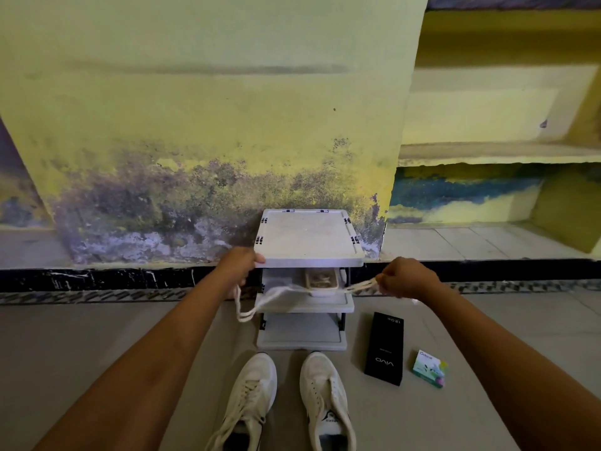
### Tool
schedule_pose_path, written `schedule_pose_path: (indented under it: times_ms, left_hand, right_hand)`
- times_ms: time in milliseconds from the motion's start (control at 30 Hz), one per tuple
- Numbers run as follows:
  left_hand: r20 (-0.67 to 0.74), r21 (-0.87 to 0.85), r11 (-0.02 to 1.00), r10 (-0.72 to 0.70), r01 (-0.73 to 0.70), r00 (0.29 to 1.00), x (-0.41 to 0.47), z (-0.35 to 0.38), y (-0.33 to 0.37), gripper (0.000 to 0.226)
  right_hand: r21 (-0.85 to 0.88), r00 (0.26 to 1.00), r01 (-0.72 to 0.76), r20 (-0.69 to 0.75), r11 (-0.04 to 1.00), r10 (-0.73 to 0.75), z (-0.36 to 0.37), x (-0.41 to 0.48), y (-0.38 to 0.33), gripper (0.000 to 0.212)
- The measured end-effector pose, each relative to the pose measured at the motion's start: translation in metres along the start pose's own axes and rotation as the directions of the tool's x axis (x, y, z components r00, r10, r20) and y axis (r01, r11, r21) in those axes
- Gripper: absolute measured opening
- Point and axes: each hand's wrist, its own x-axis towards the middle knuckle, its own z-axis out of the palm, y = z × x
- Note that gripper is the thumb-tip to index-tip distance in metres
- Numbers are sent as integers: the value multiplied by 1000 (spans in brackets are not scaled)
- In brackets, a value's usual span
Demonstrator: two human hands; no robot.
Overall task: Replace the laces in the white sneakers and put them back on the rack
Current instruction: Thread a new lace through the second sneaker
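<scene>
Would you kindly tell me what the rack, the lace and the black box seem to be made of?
Rack: probably plastic, matt pale grey shelves with black clip joints. Lace: woven fabric, likely cotton, off-white, sagging in a limp loop. Black box: seemingly cardboard, matt, with sharp edges and printed lettering.

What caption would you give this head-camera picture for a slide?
Laces stretched between left hand and right hand before the rack, white sneakers on the floor below.

left hand (240,267), right hand (405,278): grip lace (359,284) | sneakers (257,385): on floor, before rack (305,236)
</scene>
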Motion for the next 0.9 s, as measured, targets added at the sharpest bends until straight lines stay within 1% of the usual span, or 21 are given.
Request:
schedule_pose_path:
  times_ms: [33,67,133,167,200,233,267,300,333,367,433,533,600,667,700,733,767,800,833,867,900]
  left_hand:
    - [42,-79,996,36,-32,998,-7,5,8,25]
    - [91,-143,988,75,-61,993,-17,11,17,28]
    - [178,-246,964,149,-102,973,-34,23,33,28]
    - [211,-290,951,171,-106,962,-41,30,40,25]
    - [239,-327,939,187,-102,953,-49,37,47,24]
    - [263,-347,932,200,-101,944,-56,43,54,24]
    - [283,-352,930,210,-102,936,-61,48,60,25]
    - [301,-340,933,225,-116,927,-68,54,66,25]
    - [313,-316,940,234,-131,920,-72,58,70,25]
    - [318,-289,946,243,-150,916,-77,60,74,24]
    - [324,-268,947,260,-175,910,-86,63,81,21]
    - [344,-281,945,264,-170,901,-97,65,91,23]
    - [331,-271,948,257,-169,908,-105,64,97,26]
    - [264,-272,950,228,-154,937,-107,57,98,27]
    - [216,-279,949,213,-148,953,-107,53,97,26]
    - [160,-288,946,200,-149,967,-105,47,94,24]
    - [107,-293,942,201,-163,974,-103,42,91,22]
    - [66,-279,943,208,-183,976,-98,36,87,23]
    - [45,-253,946,220,-202,975,-94,33,83,25]
    - [29,-226,951,222,-210,975,-89,31,78,26]
    - [22,-197,959,213,-205,977,-80,32,71,26]
  right_hand:
    - [-219,999,-14,-38,976,6,1,-3,0,28]
    - [-356,999,-37,-43,934,23,0,-9,-1,26]
    - [-454,999,-39,-5,890,41,0,-18,-10,28]
    - [-424,999,4,43,906,16,0,-21,-16,32]
    - [-320,995,51,103,946,-19,1,-23,-23,35]
    - [-155,984,103,160,983,-78,-1,-28,-31,36]
    - [74,972,121,191,990,-133,-1,-34,-40,35]
    - [323,970,80,194,943,-148,-4,-43,-47,35]
    - [534,968,34,194,845,-162,-6,-49,-53,34]
    - [669,969,18,171,743,-177,-10,-55,-57,33]
    - [777,977,42,100,629,-189,-18,-64,-59,29]
    - [863,987,93,-14,496,-162,-31,-74,-59,26]
    - [881,990,89,-29,466,-136,-38,-76,-56,20]
    - [869,996,54,-13,492,-86,-39,-74,-51,19]
    - [822,997,50,-13,568,-70,-39,-72,-49,19]
    - [696,998,45,5,717,-68,-36,-65,-45,18]
    - [530,998,0,47,848,-30,-33,-60,-42,16]
    - [259,997,-5,77,966,-15,-26,-52,-38,19]
    - [-13,994,-12,107,1000,14,-19,-47,-32,25]
    - [-228,987,-10,154,974,46,-16,-44,-26,28]
    - [-368,980,13,191,930,62,-9,-38,-20,30]
